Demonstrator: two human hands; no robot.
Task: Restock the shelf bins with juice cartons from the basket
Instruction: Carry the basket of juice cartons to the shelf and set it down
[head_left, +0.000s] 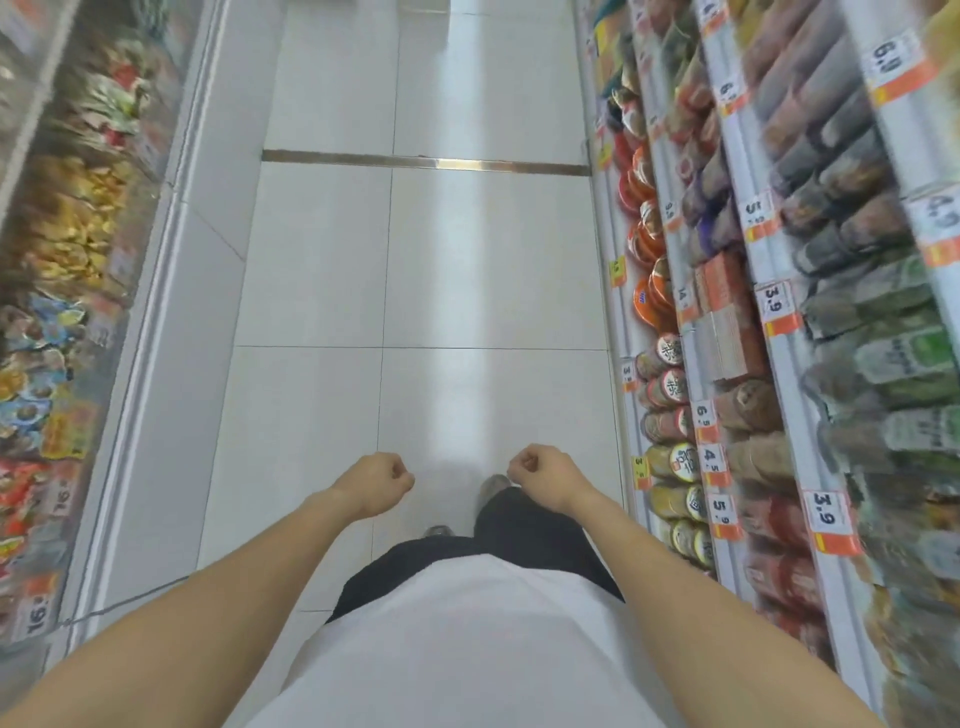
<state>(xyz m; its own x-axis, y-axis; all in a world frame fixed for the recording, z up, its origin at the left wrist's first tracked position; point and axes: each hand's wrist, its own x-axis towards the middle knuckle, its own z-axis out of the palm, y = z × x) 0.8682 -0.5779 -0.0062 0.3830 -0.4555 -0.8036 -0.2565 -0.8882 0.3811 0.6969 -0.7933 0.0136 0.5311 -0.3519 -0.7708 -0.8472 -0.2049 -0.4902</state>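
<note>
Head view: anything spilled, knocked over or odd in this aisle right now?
Nothing spilled or fallen on the floor. The shelves on the right look stocked and orderly, though blurred. The one oddity: the left hand and right hand are curled and hold nothing, and no basket or juice carton is in view.

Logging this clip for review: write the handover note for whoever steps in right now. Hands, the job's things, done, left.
Left hand: curled in a fist, holds nothing.
Right hand: the same, curled and empty.
Job's things: no basket or juice cartons in view. The person stands in an aisle on the tiled floor, stocked shelves to the right, a freezer case to the left.
Done: nothing these pictures show.
Left: find the basket, carry cartons to the bins.
</note>
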